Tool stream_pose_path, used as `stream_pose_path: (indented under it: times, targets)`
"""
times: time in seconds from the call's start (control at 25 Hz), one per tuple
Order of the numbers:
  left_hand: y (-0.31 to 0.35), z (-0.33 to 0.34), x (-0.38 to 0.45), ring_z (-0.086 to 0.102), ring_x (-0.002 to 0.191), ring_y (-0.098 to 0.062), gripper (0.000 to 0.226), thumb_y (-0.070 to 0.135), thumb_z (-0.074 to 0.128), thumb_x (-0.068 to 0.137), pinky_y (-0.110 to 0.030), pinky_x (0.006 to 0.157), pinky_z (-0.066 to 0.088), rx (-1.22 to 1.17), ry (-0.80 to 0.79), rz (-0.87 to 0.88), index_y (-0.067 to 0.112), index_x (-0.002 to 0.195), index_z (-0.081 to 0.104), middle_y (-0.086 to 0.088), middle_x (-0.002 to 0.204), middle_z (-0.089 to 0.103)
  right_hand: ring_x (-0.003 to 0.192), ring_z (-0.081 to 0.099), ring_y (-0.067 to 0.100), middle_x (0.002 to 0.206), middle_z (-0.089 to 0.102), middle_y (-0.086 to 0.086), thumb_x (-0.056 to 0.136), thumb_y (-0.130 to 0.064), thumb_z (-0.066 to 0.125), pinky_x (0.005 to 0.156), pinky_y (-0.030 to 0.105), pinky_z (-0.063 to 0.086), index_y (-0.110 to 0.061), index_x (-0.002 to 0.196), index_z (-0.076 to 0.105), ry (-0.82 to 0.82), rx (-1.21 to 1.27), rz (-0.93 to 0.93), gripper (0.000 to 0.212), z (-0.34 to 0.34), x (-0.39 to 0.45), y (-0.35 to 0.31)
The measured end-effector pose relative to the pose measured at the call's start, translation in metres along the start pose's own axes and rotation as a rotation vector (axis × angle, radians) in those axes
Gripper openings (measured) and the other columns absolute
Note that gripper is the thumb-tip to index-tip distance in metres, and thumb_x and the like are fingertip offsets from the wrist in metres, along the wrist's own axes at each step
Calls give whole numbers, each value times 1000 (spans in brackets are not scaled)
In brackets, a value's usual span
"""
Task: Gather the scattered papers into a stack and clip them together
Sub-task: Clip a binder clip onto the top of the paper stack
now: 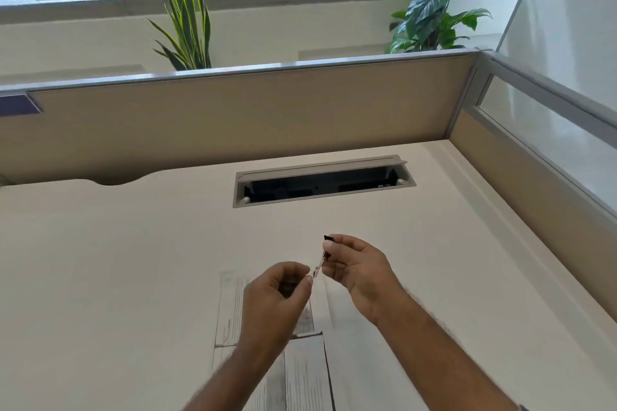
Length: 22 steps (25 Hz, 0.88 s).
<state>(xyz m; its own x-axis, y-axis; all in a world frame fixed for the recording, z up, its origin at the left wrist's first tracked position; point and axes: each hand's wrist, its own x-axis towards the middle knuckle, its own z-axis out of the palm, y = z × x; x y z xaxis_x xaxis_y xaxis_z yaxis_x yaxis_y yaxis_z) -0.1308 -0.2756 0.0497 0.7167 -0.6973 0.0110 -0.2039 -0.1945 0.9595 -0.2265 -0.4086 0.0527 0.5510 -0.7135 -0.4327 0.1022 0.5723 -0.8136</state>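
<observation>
The papers [293,367] lie on the pale worktop [100,277] at about six o'clock, directly under the wrists. They look only loosely gathered: one sheet's corner overlaps another and the edges run out of line.

The binder clip [326,249] is held in the air above them, just past centre toward twelve o'clock. The right hand [357,265] pinches its black body between thumb and forefinger, grip closed tight on it. Its wire handles [319,265] hang down toward seven o'clock. The left hand [278,290] has its fingers curled in, fingertips right at the wire ends; whether they actually pinch the wire or only touch it I cannot tell.

The risk, as I judge it:
- With the clip pulled open by two small pinches, the spring could snap it shut or flick it out of the fingers.
- If it goes onto sheets that are not squared, a stray page may be missed or creased.
- Neither hand is on the papers, so they could slide on the smooth surface when the clip arrives.

The open cable hatch [322,182] sits at twelve o'clock, well apart from the sheets.
</observation>
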Motion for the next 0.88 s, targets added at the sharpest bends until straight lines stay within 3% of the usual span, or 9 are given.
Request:
stream_pose_path:
  times: [0.2, 0.4, 0.6, 0.76, 0.88]
  targets:
    - [5, -44, -43, 74, 69, -5, 19, 8, 79, 81, -12, 63, 54, 23, -27, 27, 26, 78, 80, 10, 74, 79, 72, 64, 25, 84, 68, 14, 81, -2, 74, 66, 32, 58, 3, 103, 70, -90, 56, 64, 23, 30, -46, 24]
    - [-1, -74, -75, 72, 61, -7, 29, 5, 78, 79, -14, 58, 53, 15, -12, 48, 33, 69, 80, 6, 68, 77, 74, 67, 24, 84, 72, 12, 83, -5, 74, 64, 31, 56, -3, 98, 73, -169, -42, 91, 16, 52, -73, 42]
    - [-3, -94, -92, 64, 54, -2, 23, 5, 76, 78, -14, 55, 49, 20, 11, 73, 26, 68, 80, 6, 61, 73, 72, 67, 27, 82, 69, 11, 84, -11, 74, 65, 34, 57, -2, 101, 71, -206, -93, 99, 20, 71, -96, 51]
    - [-5, -106, -100, 62, 53, -2, 19, 8, 75, 79, -15, 54, 48, 23, 86, 92, 24, 69, 78, 4, 60, 72, 73, 70, 19, 88, 71, 7, 86, -32, 73, 65, 30, 59, -10, 93, 70, -131, -421, -80, 23, 75, -119, 63]
    - [-6, -113, -103, 67, 57, -5, 10, 22, 75, 82, -17, 56, 50, 29, 65, 125, 23, 73, 80, 5, 65, 75, 71, 70, 13, 79, 75, 5, 85, -26, 75, 63, 25, 57, -16, 83, 76, -305, -576, -219, 10, 76, -136, 70]
